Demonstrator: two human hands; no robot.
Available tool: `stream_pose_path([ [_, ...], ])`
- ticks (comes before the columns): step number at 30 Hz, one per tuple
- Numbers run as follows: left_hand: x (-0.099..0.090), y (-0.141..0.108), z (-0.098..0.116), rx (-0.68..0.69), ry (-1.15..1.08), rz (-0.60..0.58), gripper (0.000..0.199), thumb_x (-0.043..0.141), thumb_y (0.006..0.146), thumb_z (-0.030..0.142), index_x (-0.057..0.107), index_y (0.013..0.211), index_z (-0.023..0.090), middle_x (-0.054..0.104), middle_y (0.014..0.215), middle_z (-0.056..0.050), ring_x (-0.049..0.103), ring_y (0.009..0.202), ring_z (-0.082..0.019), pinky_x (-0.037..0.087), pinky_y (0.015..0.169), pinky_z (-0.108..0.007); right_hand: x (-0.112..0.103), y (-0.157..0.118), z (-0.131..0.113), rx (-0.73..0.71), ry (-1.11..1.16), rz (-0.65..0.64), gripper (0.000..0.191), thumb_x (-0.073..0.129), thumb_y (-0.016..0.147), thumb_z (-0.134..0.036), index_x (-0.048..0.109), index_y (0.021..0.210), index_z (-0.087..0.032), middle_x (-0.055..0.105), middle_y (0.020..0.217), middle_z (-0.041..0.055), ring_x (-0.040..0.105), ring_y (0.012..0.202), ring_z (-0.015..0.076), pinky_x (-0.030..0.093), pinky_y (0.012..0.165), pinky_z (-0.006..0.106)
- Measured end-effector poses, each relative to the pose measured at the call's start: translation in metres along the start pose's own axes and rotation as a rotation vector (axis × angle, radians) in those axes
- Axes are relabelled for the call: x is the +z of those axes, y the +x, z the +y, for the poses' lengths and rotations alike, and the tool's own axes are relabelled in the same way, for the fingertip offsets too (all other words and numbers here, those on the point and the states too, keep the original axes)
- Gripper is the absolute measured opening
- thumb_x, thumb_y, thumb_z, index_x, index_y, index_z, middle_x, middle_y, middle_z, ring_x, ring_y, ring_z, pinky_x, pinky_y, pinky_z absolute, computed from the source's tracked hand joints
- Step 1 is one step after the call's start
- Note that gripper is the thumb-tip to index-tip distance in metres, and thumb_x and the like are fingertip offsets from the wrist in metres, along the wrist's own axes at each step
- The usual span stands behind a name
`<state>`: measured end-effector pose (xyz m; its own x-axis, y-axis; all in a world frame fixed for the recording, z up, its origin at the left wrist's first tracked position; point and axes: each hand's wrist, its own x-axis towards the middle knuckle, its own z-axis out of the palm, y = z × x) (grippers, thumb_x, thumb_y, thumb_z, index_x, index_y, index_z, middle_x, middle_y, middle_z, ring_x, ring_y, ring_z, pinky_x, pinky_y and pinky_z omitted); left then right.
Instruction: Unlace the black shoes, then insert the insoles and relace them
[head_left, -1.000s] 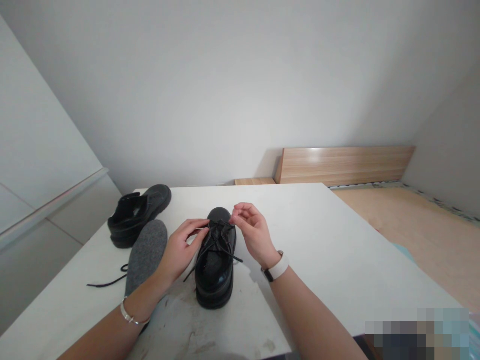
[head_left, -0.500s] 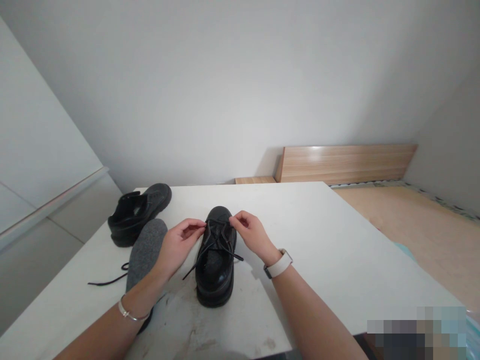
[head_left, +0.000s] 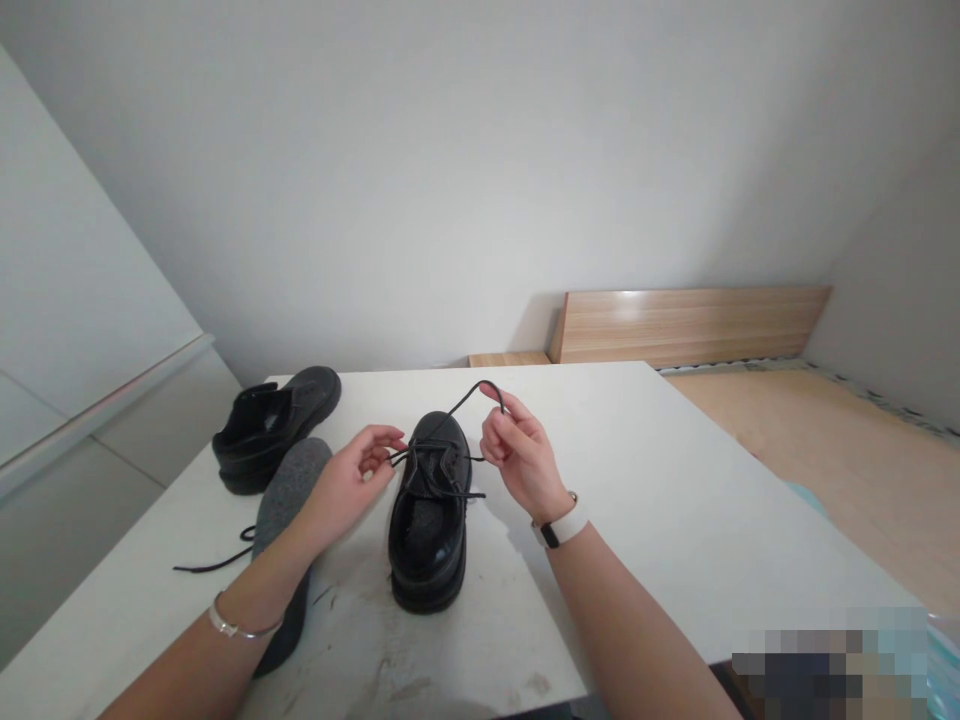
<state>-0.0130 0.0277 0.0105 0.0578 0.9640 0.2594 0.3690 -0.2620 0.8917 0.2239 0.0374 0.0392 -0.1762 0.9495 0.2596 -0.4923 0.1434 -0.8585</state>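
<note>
A black lace-up shoe (head_left: 427, 545) stands on the white table, its toe pointing away from me. My left hand (head_left: 356, 480) is beside its left edge, thumb and fingers pinched on a black shoelace. On the other side my right hand (head_left: 521, 445) is closed on a shoelace (head_left: 471, 392) that arches up from the front eyelets and over my fingers. Another lace end lies across the shoe's tongue and sticks out to the right. Partly behind my left forearm lies a grey felt insole (head_left: 289, 495).
A second black shoe (head_left: 274, 425) stands at the table's far left. A loose black lace (head_left: 206, 570) trails left of the insole. Dirt smudges mark the white table (head_left: 600, 480) near me. Beyond its right edge is a bed with a wooden headboard (head_left: 697, 325).
My right hand has moved up and right, drawing a lace into a raised arch. The left hand has shifted slightly left and down with lace between its fingers.
</note>
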Motion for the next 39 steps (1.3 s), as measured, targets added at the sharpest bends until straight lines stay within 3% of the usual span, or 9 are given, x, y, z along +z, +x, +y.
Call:
stream_pose_path([
  [4, -0.002, 0.001, -0.004, 0.024, 0.199, -0.049, 0.026, 0.058, 0.076, 0.031, 0.069, 0.096, 0.02, 0.07, 0.077, -0.003, 0.064, 0.07, -0.019, 0.048, 0.065, -0.03, -0.003, 0.001, -0.001, -0.08, -0.033, 0.074, 0.053, 0.066, 0.082, -0.046, 0.053, 0.13, -0.027, 0.029, 0.064, -0.0064, 0.021, 0.052, 0.0114, 0.018, 0.048, 0.027],
  [9, -0.006, 0.002, -0.004, -0.132, -0.111, -0.039, 0.02, 0.064, 0.079, 0.037, 0.071, 0.087, 0.02, 0.073, 0.087, -0.004, 0.068, 0.086, -0.02, 0.051, 0.082, -0.031, -0.009, 0.004, 0.006, -0.091, -0.108, 0.127, 0.034, 0.064, 0.085, -0.047, 0.062, 0.107, -0.021, 0.031, 0.061, -0.0069, 0.022, 0.05, 0.0093, 0.017, 0.047, 0.026],
  [12, -0.002, 0.001, -0.002, -0.191, -0.291, -0.033, 0.024, 0.071, 0.078, 0.039, 0.071, 0.091, 0.019, 0.073, 0.095, -0.005, 0.067, 0.094, -0.021, 0.052, 0.088, -0.032, -0.009, 0.005, 0.018, -0.054, -0.305, 0.113, 0.03, 0.066, 0.084, -0.046, 0.066, 0.096, -0.019, 0.044, 0.065, -0.0036, 0.034, 0.053, 0.0093, 0.026, 0.048, 0.025],
  [16, 0.003, -0.001, 0.0, -0.149, -0.364, -0.032, 0.027, 0.069, 0.084, 0.044, 0.067, 0.087, 0.017, 0.071, 0.104, -0.008, 0.066, 0.099, -0.022, 0.052, 0.092, -0.034, -0.004, 0.003, 0.031, -0.102, -0.547, 0.098, 0.023, 0.068, 0.082, -0.039, 0.07, 0.094, -0.019, 0.06, 0.094, 0.0058, 0.051, 0.073, 0.0139, 0.042, 0.055, 0.025],
  [21, 0.0, 0.0, 0.0, -0.036, -0.201, 0.025, 0.026, 0.068, 0.087, 0.045, 0.066, 0.085, 0.019, 0.068, 0.082, -0.002, 0.065, 0.085, -0.018, 0.05, 0.081, -0.028, 0.002, -0.001, 0.031, -0.152, -0.596, -0.081, 0.014, 0.065, 0.086, -0.03, 0.073, 0.094, -0.021, 0.056, 0.133, 0.0105, 0.061, 0.102, 0.0189, 0.05, 0.073, 0.03],
  [24, -0.002, 0.0, 0.004, 0.075, -0.113, 0.024, 0.022, 0.072, 0.082, 0.041, 0.07, 0.085, 0.019, 0.067, 0.08, -0.002, 0.062, 0.077, -0.017, 0.049, 0.073, -0.027, 0.003, -0.003, 0.03, -0.181, -0.659, -0.19, 0.011, 0.066, 0.087, -0.025, 0.072, 0.096, -0.022, 0.067, 0.124, 0.0076, 0.06, 0.109, 0.0209, 0.048, 0.081, 0.033],
  [30, -0.009, 0.001, 0.009, 0.351, 0.228, 0.033, 0.015, 0.068, 0.086, 0.035, 0.074, 0.087, 0.021, 0.061, 0.077, -0.002, 0.057, 0.068, -0.015, 0.043, 0.062, -0.026, 0.004, -0.004, 0.032, -0.116, -0.738, -0.212, 0.009, 0.063, 0.089, -0.029, 0.067, 0.09, -0.02, 0.065, 0.083, 0.0008, 0.057, 0.08, 0.0161, 0.043, 0.071, 0.029],
  [34, -0.017, 0.005, -0.001, 0.445, 0.548, 0.015, 0.02, 0.064, 0.09, 0.038, 0.074, 0.099, 0.023, 0.07, 0.093, -0.006, 0.062, 0.088, -0.023, 0.046, 0.08, -0.033, 0.004, -0.004, 0.032, -0.106, -0.725, -0.205, 0.012, 0.063, 0.087, -0.029, 0.062, 0.096, -0.02, 0.059, 0.083, -0.0014, 0.052, 0.075, 0.0145, 0.042, 0.07, 0.028],
  [39, -0.024, 0.009, -0.003, 0.41, 0.632, 0.0, 0.02, 0.062, 0.087, 0.039, 0.074, 0.08, 0.025, 0.071, 0.075, -0.005, 0.057, 0.078, -0.025, 0.042, 0.076, -0.036, 0.004, -0.005, 0.03, -0.09, -0.72, -0.221, 0.014, 0.06, 0.089, -0.029, 0.061, 0.099, -0.02, 0.059, 0.085, -0.0008, 0.052, 0.075, 0.0143, 0.041, 0.069, 0.028],
])
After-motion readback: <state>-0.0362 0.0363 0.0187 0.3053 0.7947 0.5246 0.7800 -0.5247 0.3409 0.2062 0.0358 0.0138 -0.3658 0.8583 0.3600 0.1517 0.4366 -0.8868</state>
